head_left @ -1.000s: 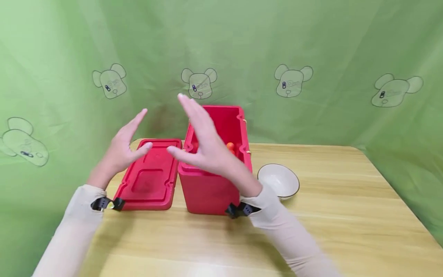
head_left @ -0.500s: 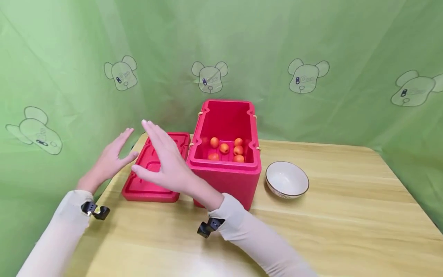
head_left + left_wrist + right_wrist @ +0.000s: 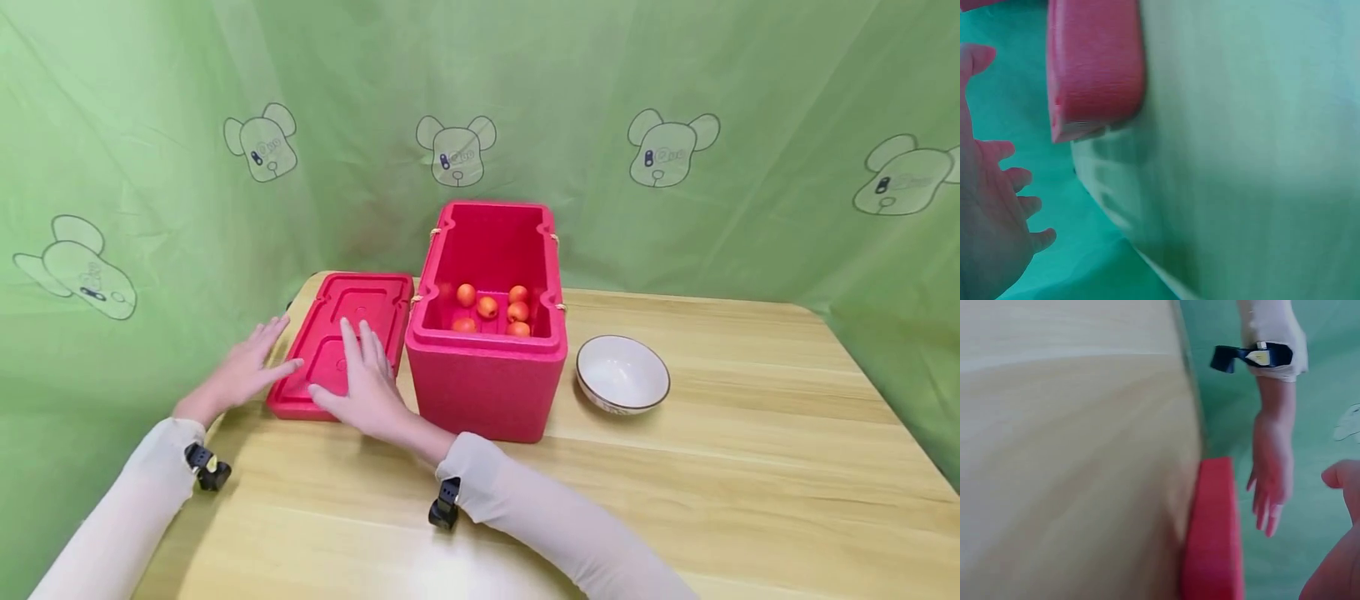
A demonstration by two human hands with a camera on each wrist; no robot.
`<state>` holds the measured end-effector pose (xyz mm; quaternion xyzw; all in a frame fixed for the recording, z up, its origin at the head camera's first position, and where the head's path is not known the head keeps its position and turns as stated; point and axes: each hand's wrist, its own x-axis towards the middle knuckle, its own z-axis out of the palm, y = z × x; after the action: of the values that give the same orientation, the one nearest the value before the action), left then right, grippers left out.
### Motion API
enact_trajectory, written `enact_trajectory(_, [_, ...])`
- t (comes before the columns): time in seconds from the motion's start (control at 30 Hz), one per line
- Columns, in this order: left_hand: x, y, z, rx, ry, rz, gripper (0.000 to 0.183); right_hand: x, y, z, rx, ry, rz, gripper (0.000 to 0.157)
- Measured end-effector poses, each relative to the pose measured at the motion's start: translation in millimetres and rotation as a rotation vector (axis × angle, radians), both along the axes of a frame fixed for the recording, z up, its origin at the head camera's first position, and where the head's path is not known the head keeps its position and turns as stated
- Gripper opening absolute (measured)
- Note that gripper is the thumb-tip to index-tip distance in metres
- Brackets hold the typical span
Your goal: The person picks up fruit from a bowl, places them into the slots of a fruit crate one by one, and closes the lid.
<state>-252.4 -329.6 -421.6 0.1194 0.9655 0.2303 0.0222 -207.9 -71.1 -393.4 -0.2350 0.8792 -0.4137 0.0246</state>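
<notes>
A flat red lid [image 3: 371,308] with recessed panels lies on the table to the left of a red box [image 3: 487,392]. My left hand [image 3: 238,372] hovers by the lid's left edge, fingers spread and holding nothing. Over the lid's near right part is my right hand [image 3: 369,397], its fingers also spread and holding nothing. In the left wrist view, a gap shows between the left hand [image 3: 997,206] and the lid [image 3: 1097,62]. The right wrist view has the right thumb [image 3: 1342,478] apart from the lid [image 3: 1213,531]. Several small orange fruits [image 3: 487,307] lie inside the uncovered box.
A white bowl [image 3: 622,372] with a dark rim stands right of the box. Thin cords [image 3: 561,307] show at the box's sides. The wooden table [image 3: 750,417] meets a green curtain [image 3: 555,75] at its back and sides.
Both hands have come down toward the lid, the right one moving left from in front of the box. The fruits in the box have come into sight.
</notes>
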Motion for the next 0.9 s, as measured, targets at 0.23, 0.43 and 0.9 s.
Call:
enact_trajectory(0.23, [3.1,-2,-14.1,0.001,-0.078,0.014,0.095,-7.2,-1,-21.9,0.025,-0.144,-0.133,0.105])
enact_trajectory(0.43, [3.4,-3,-21.2,0.006,-0.130,0.018,0.096,-14.6,-3,-31.5,0.055,-0.177,-0.185,0.103])
enact_trajectory(0.9, [10.0,-1,-21.6,0.003,-0.199,0.038,0.096,-16.5,1,-42.9,0.092,-0.258,-0.268,0.108])
